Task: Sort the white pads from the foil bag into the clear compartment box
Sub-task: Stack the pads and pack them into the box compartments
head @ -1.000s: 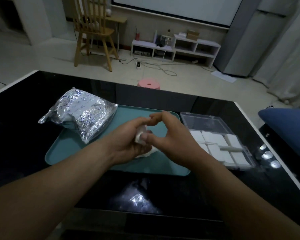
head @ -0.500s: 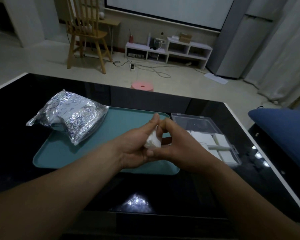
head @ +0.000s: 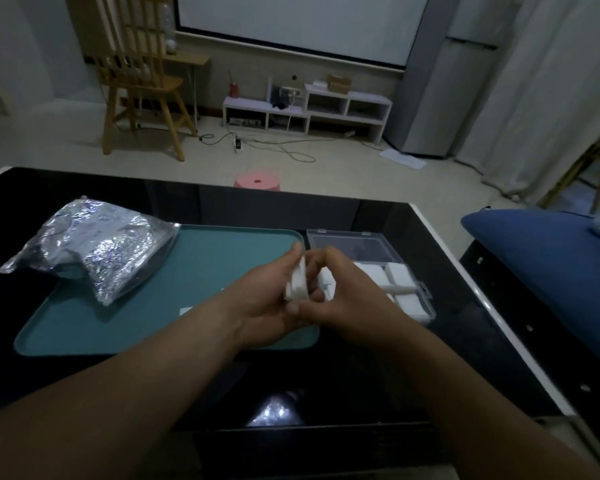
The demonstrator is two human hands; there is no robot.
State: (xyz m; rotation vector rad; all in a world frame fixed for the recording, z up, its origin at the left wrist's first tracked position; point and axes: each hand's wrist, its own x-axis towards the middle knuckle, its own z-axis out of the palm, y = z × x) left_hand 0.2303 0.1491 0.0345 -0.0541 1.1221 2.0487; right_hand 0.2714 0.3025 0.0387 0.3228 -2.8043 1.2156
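My left hand holds a small stack of white pads upright over the right end of the teal tray. My right hand is against it and pinches a single white pad between thumb and fingers. The crumpled foil bag lies on the tray's left end. The clear compartment box stands open just right of the tray, with white pads in its near compartments; my right hand hides part of it. One more white pad lies on the tray beside my left wrist.
The tray and box sit on a glossy black table with a white edge. A blue cushion is to the right of the table. A pink stool stands beyond the far edge.
The two hands have stayed together over the tray's right end. My right hand has drawn one pad away from the stack in my left hand.
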